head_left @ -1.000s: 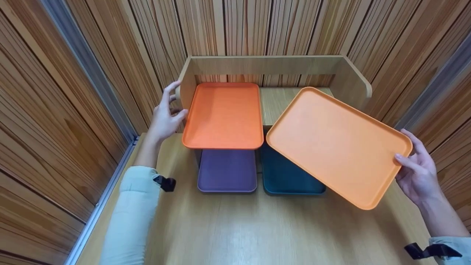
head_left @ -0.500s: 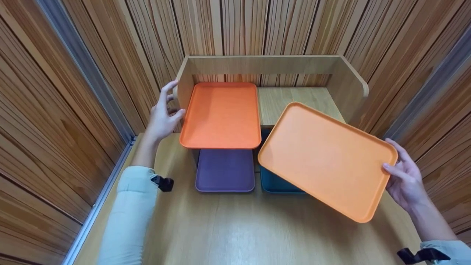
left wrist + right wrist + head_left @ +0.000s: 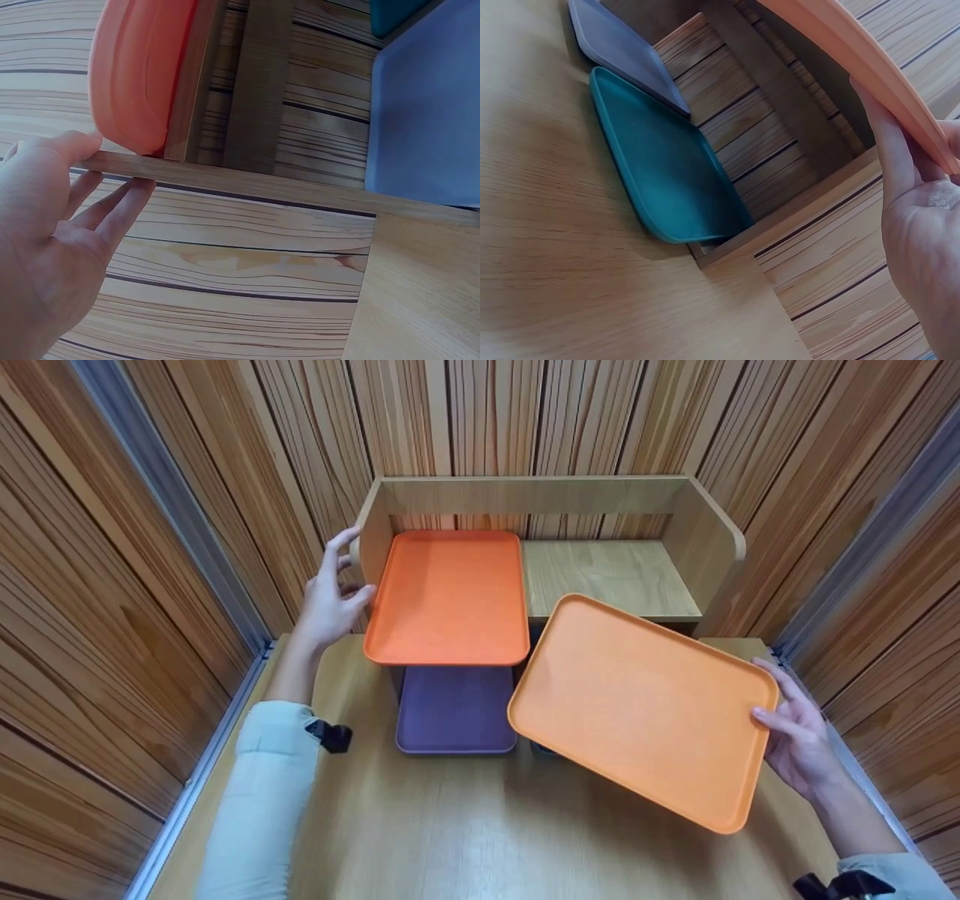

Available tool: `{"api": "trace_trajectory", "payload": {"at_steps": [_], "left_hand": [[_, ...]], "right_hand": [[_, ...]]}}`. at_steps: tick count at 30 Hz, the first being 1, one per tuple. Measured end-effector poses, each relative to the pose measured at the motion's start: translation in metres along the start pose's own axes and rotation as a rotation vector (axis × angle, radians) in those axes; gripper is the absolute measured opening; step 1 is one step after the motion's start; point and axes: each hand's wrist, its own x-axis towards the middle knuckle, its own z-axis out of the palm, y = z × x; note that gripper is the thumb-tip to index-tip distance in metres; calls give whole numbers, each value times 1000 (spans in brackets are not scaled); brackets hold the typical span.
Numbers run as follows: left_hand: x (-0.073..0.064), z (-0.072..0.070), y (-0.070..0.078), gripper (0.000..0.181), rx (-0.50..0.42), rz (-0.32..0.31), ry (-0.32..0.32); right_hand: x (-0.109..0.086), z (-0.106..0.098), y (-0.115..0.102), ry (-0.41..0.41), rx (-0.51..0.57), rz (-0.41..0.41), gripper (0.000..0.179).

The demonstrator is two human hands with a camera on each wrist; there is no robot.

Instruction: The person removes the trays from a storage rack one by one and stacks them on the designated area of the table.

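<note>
My right hand (image 3: 801,735) grips a light orange tray (image 3: 645,712) by its right end, thumb on the top face and fingers beneath. The tray is held tilted in front of the right half of a two-level wooden shelf (image 3: 611,577). With thumb and fingers on either side, my left hand (image 3: 326,607) holds the edge of the shelf's left side panel (image 3: 247,180). Beside that hand, a red-orange tray (image 3: 450,600) lies on the upper level. Below it sits a purple tray (image 3: 457,712). A teal tray (image 3: 667,165) lies at lower right, mostly hidden in the head view.
The shelf stands on a wooden table (image 3: 420,832) against wood-patterned walls (image 3: 495,420). Both lower trays jut out past the shelf's front. Metal strips (image 3: 202,765) run along the table's sides.
My right hand has brought the light orange tray left and toward me, lower in the view, covering more of the teal tray. My left hand has stayed on the side panel.
</note>
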Motion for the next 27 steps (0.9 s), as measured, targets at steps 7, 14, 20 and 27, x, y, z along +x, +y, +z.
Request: {"api": "trace_trajectory", "payload": {"at_steps": [7,14,20,27], "left_hand": [[-1,0,0,85,0,-19,-9],[-2,0,2,86,8,-37,-15],[-1,-1,2,86,6,-34,-12],[1,0,-2,83,-15,11,10]], "right_hand": [[-2,-1,10,0,-5,8,71],[-2,-2,16,-16,-3,50,73],[1,0,22,-41,-7,82,73],[6,3,32,-31,-58,120,73]]}}
